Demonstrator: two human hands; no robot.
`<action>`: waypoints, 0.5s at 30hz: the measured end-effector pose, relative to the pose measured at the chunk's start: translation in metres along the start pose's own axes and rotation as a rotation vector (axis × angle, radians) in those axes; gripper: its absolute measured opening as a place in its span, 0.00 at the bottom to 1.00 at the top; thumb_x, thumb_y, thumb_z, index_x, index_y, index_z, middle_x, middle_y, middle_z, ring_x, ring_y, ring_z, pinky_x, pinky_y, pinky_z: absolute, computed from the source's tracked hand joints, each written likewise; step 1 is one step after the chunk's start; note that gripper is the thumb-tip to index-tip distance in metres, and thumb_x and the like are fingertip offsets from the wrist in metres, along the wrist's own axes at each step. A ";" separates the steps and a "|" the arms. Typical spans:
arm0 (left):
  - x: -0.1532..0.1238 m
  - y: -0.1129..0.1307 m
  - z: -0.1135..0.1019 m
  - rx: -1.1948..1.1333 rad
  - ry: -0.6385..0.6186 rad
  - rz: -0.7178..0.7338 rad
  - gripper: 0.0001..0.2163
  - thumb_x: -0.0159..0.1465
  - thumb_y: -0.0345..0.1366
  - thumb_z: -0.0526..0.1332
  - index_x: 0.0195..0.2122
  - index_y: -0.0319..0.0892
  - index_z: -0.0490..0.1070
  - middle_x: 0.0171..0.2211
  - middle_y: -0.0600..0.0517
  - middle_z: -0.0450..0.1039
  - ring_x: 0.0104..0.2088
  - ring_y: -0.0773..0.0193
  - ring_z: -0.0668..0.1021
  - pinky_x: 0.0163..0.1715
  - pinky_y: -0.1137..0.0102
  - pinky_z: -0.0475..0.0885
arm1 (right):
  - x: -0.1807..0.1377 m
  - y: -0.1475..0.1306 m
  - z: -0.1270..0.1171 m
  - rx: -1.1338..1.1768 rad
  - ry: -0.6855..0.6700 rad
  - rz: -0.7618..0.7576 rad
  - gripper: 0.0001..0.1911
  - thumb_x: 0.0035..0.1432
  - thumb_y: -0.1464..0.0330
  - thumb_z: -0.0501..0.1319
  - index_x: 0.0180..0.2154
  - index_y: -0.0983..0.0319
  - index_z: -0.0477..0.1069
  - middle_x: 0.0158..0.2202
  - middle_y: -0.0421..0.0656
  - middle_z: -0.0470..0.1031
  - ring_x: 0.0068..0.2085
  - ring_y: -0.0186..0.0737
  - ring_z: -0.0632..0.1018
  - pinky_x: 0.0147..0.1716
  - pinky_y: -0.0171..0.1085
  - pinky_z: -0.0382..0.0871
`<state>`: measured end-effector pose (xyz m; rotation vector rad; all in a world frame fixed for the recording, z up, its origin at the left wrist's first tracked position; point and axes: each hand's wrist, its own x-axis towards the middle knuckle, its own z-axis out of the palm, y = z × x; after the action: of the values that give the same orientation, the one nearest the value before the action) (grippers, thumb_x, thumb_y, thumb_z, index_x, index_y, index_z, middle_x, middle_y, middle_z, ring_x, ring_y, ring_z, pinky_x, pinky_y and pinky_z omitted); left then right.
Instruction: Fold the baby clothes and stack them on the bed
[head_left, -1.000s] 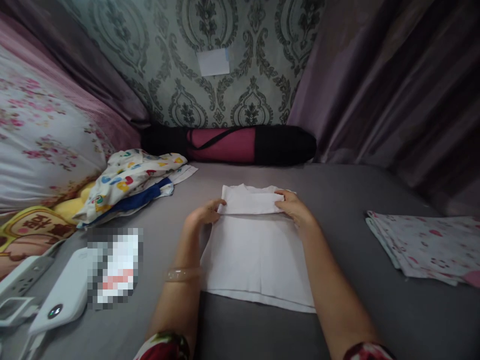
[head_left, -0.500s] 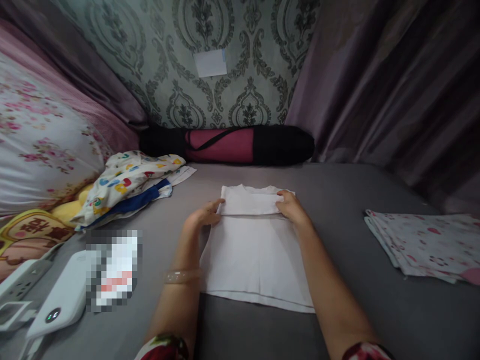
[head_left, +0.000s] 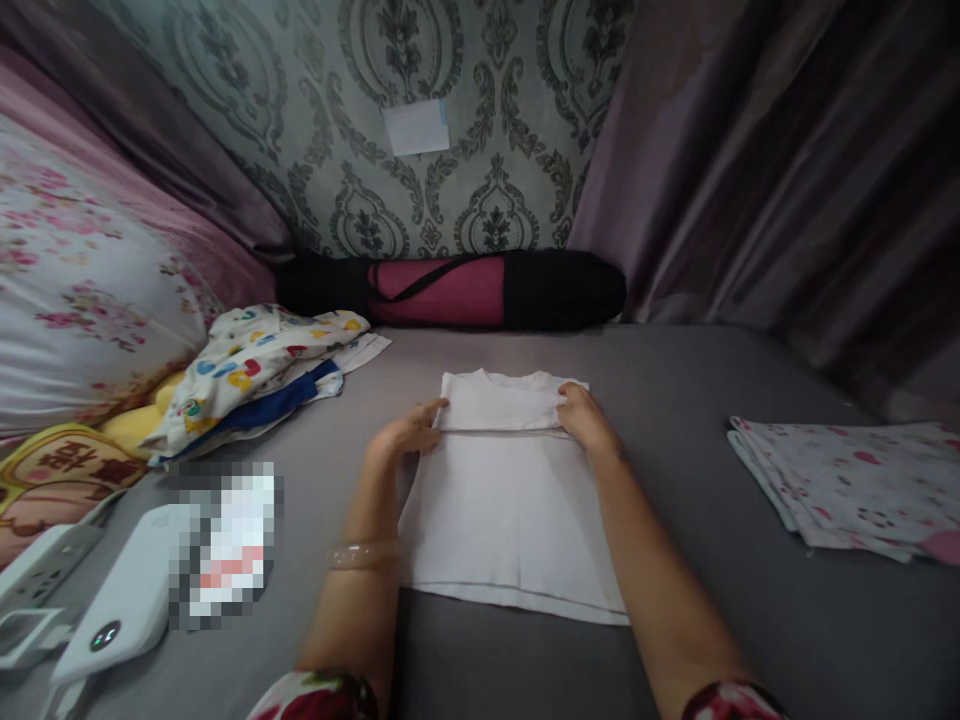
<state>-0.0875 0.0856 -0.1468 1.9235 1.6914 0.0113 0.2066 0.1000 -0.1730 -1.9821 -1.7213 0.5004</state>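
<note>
A white shirt point(head_left: 510, 510) lies flat on the grey bed sheet, neckline away from me and hem toward me. A folded band of its cloth crosses the upper part, just below the neckline. At the left end of that band, my left hand point(head_left: 409, 428) pinches the edge, thumb and fingers against the cloth. My right hand point(head_left: 583, 412) grips the band's right end, its fingertips partly hidden by the fabric. A clear bangle point(head_left: 365, 555) circles my left wrist.
Patterned clothes point(head_left: 255, 370) are heaped at left beside a floral pillow point(head_left: 90, 280). Nearer lie a white power bank point(head_left: 124, 590), a power strip point(head_left: 52, 565) and a blurred-out item point(head_left: 234, 540). Folded printed cloth point(head_left: 855, 485) rests at right. A black-and-maroon bag point(head_left: 442, 292) lies along the wall.
My right hand has shifted very slightly at the band's right end, its fingers more curled. The left hand and the shirt stay almost in place; the view has moved a little.
</note>
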 end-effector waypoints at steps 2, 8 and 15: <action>-0.001 -0.002 -0.001 -0.028 -0.006 0.016 0.35 0.52 0.29 0.55 0.64 0.43 0.55 0.32 0.53 0.69 0.31 0.66 0.72 0.28 0.77 0.66 | 0.000 0.000 0.000 -0.013 0.006 -0.014 0.21 0.52 0.79 0.53 0.48 0.64 0.71 0.44 0.54 0.75 0.49 0.50 0.73 0.49 0.41 0.64; 0.002 -0.013 0.003 -0.162 -0.040 0.018 0.37 0.50 0.27 0.55 0.64 0.44 0.54 0.27 0.57 0.67 0.25 0.69 0.70 0.23 0.78 0.63 | -0.001 -0.001 -0.001 -0.075 -0.012 -0.063 0.25 0.53 0.81 0.50 0.51 0.65 0.69 0.48 0.55 0.73 0.52 0.50 0.72 0.50 0.41 0.63; -0.008 -0.013 -0.015 -0.075 0.225 0.000 0.26 0.60 0.38 0.57 0.60 0.39 0.62 0.32 0.51 0.74 0.32 0.64 0.75 0.34 0.73 0.69 | -0.016 -0.030 -0.007 -0.225 0.077 -0.088 0.23 0.58 0.81 0.45 0.51 0.70 0.69 0.51 0.61 0.69 0.55 0.54 0.68 0.53 0.47 0.59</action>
<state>-0.1064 0.0847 -0.1371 1.9247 1.8069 0.2970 0.1836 0.0863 -0.1507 -2.0362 -1.8759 0.2046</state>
